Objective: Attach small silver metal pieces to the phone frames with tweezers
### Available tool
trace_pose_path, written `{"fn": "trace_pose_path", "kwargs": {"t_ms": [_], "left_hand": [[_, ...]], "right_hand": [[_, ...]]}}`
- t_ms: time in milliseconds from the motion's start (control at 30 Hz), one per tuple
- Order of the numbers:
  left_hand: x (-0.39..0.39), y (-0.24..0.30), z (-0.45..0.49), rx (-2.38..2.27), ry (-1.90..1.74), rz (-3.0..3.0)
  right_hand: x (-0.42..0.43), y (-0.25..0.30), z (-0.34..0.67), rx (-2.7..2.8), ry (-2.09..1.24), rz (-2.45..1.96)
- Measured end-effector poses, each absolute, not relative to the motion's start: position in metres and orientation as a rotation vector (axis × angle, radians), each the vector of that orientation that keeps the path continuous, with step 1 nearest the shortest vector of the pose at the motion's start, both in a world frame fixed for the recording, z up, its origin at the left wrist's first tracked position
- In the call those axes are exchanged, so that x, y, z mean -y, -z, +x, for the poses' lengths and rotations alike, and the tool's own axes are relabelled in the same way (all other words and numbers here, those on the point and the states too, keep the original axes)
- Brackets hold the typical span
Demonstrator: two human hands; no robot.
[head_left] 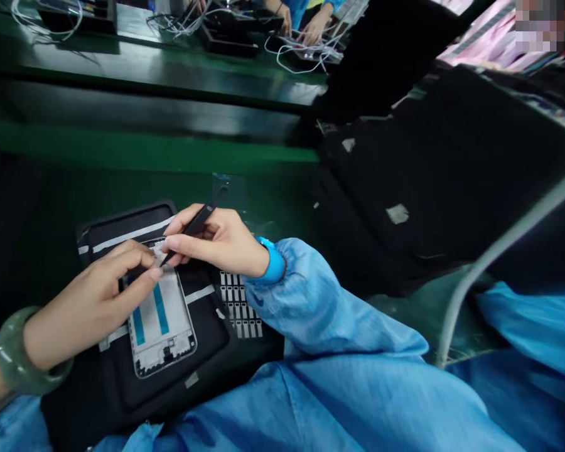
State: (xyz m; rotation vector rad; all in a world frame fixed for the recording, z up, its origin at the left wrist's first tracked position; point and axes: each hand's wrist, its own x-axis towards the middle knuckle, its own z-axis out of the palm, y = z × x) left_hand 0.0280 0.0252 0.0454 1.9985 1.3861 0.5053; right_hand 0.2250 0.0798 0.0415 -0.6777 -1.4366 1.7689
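Note:
A phone frame with two blue strips on its pale inner face lies in a black padded tray. My right hand grips slim black tweezers, their tip pointing down at the upper part of the frame. Beside that tip, the thumb and fingers of my left hand are pinched together over the frame's upper end. Whatever sits between them is too small to make out. Right of the tray, partly beneath my right forearm, is a sheet of small pale stickers.
A green bench carries the tray. Across from me, another person's hands work among white cables and dark trays. Large black padded covers stand at the right, with a grey curved tube before them.

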Motion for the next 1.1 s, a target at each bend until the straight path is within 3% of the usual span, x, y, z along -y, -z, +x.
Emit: {"fn": "trace_pose_path", "kwargs": {"t_ms": [333,1100], "left_hand": [[-0.001,-0.006,-0.016,-1.53,-0.421,2.447],[0.008,-0.008,-0.012,-1.539,-0.446,2.472]], "right_hand": [[-0.1,-0.011,0.178,1.196,-1.802,-0.829],[-0.093,-0.001,0.178,1.654,-1.614,-0.929]]}}
